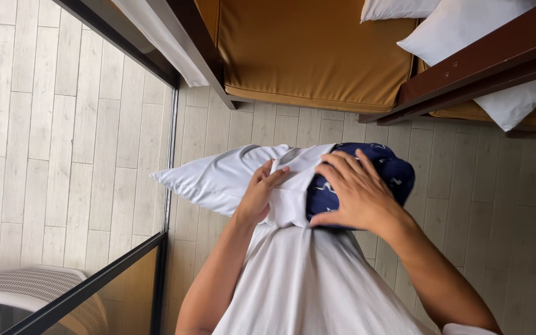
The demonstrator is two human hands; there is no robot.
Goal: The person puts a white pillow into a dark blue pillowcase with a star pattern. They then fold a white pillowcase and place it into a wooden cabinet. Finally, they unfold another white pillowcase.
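Pillow (pixel 379 170) in dark blue patterned fabric is mostly inside the white pillowcase (pixel 218 177), held at chest height over the floor; left hand (pixel 259 195) pinches the case's opening, right hand (pixel 355 192) lies flat, seemingly pushing rather than gripping.

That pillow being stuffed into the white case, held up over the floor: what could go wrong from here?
1. The blue pillow is only partly inside the white case and nothing supports it from below; if the right hand slips, it could drop to the plank floor.
2. The left hand pinches only the case's edge, so the opening could slip free or bunch up.
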